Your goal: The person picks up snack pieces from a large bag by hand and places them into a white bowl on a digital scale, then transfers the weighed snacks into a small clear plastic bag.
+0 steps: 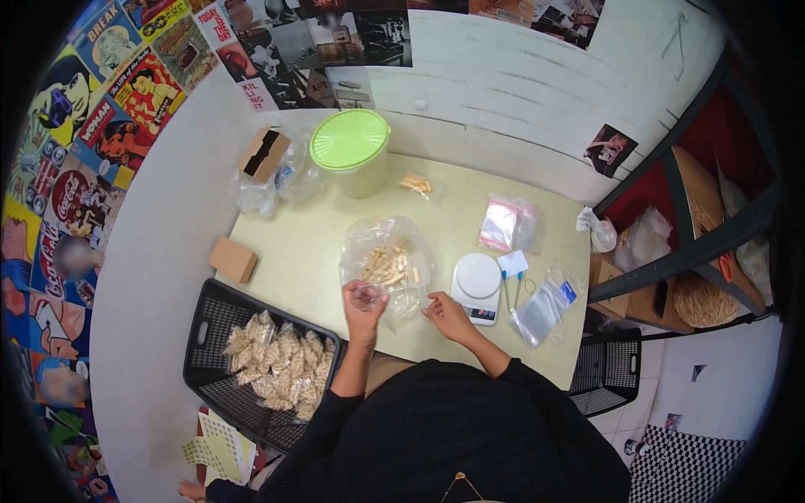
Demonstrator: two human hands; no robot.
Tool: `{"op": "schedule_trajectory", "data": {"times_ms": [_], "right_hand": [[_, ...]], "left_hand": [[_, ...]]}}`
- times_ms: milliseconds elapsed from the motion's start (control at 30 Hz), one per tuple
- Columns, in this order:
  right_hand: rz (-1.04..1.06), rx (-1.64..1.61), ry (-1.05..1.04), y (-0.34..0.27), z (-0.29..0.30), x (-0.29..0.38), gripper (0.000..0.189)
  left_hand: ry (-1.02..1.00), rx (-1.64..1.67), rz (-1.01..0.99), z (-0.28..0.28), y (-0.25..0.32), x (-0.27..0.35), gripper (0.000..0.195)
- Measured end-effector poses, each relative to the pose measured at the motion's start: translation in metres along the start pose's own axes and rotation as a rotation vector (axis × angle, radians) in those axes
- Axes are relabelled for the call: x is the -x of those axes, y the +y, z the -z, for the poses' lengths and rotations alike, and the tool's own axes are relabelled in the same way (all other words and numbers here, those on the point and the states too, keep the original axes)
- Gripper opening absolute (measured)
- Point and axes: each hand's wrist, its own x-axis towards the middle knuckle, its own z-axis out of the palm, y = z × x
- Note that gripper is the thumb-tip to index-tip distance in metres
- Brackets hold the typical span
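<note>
My left hand [361, 317] holds a small clear plastic bag [367, 298] with its mouth spread; I see nothing inside it. Just beyond lies a large clear plastic bag [353, 250], laid open on the table, with a heap of pale finger-shaped snack sticks [388, 264] in it. My right hand [448, 314] hovers by that bag's near right edge, thumb and fingertips apart and nothing visible between them. A white digital kitchen scale [478, 276] stands right beside it, its pan bare. Farther back, a small filled bag of sticks [416, 183] rests on the table.
At my left is a black plastic crate [204, 358] of packed twisted snacks [283, 358]. A green-lidded tub [349, 141] and a cardboard box [233, 259] stand left; clear bags [542, 314] lie right. Another person's hand [192, 490] shows at lower left, near label sheets [220, 446].
</note>
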Motion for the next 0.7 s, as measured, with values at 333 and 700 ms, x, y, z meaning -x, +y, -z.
{"op": "schedule_trajectory", "data": {"times_ms": [333,700], "right_hand": [[-0.19,0.485,0.136,-0.021,-0.014,-0.044,0.038],[0.235,0.789,0.311,-0.048,-0.017,-0.095,0.017]], "left_hand": [[-0.054,-0.876,0.077,0.081,0.0,-0.024,0.064],[-0.385,-1.371,0.218,0.038,0.005,-0.064,0.085]]}}
